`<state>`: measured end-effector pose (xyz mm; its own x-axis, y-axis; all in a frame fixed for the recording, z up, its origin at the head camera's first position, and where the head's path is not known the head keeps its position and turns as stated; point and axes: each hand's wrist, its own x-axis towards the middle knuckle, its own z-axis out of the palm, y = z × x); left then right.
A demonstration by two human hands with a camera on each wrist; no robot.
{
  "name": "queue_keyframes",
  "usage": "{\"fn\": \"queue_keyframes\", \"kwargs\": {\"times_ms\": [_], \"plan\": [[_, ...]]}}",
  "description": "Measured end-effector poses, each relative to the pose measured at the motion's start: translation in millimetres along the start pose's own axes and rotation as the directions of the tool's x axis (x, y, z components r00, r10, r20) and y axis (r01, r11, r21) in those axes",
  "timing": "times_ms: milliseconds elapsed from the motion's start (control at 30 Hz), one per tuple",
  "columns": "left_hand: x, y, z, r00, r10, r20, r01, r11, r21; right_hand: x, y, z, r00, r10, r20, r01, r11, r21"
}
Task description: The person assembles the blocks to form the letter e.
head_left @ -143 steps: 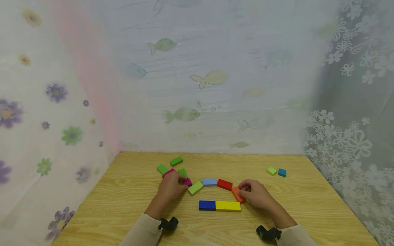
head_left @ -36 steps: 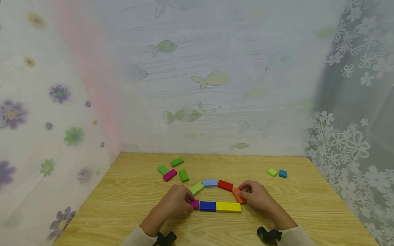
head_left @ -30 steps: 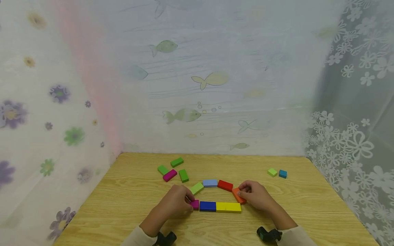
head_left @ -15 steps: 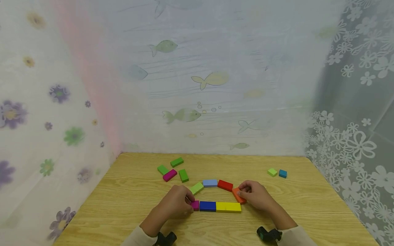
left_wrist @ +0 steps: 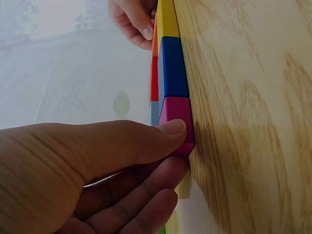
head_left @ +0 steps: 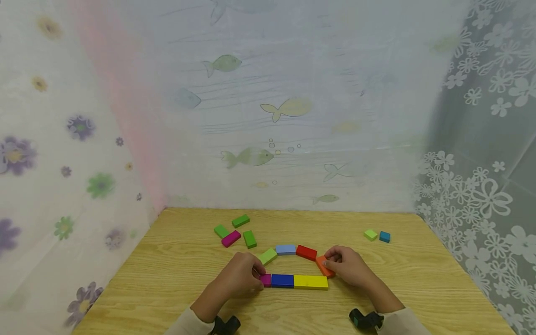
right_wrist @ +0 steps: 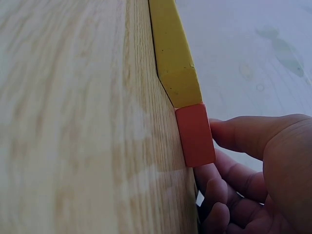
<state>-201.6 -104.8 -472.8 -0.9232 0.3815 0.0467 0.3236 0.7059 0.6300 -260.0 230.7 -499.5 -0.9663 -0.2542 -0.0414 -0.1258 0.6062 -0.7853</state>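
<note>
My left hand (head_left: 242, 275) pinches a magenta block (head_left: 266, 280) between thumb and fingers. The block's end meets the dark blue block (head_left: 282, 281), which sits end to end with a long yellow block (head_left: 311, 282). On the other side, my right hand (head_left: 349, 265) holds an orange block (head_left: 323, 266) that slants down toward the yellow one; in the right wrist view the orange block (right_wrist: 196, 135) appears against the yellow block's end. Behind the row, a light green block (head_left: 268, 256), a light blue block (head_left: 285, 250) and a red block (head_left: 306, 252) form an arc.
At the back left lie several loose blocks: green blocks (head_left: 240, 220) and another magenta block (head_left: 231, 238). A small lime block (head_left: 370, 234) and a small blue block (head_left: 385, 237) lie at the back right of the wooden table (head_left: 418, 279). Patterned curtains surround it.
My left hand has brought a magenta block from beside the light green block to the dark blue block's left end, then slid it right, closing a small gap. My right hand stays on the orange block.
</note>
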Motion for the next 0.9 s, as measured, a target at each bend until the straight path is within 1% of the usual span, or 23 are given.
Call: {"fn": "queue_keyframes", "kwargs": {"times_ms": [133,333,567,800,900], "plan": [[0.9,-0.8,0.0,1.000,0.004,-0.003,-0.004,1.000,0.012,0.4,-0.2,0.1,1.000,-0.004,0.001,0.004,1.000,0.000],[1.7,-2.1,0.3,1.000,0.003,0.003,-0.003,1.000,0.001,1.0,-0.2,0.3,1.000,-0.004,-0.002,0.004,1.000,-0.004],[2.4,-4.1,1.8,1.000,0.017,-0.003,-0.017,1.000,0.006,1.0,-0.4,0.4,1.000,0.003,-0.007,-0.003,1.000,-0.023],[0.9,-3.7,0.8,1.000,0.014,0.002,-0.014,1.000,-0.025,1.6,1.0,0.7,1.000,0.021,-0.006,-0.021,1.000,-0.013],[-0.1,-3.0,-0.1,1.000,-0.002,0.009,0.002,0.999,-0.041,1.2,0.8,0.7,1.000,0.026,-0.007,-0.026,1.000,-0.011]]}}
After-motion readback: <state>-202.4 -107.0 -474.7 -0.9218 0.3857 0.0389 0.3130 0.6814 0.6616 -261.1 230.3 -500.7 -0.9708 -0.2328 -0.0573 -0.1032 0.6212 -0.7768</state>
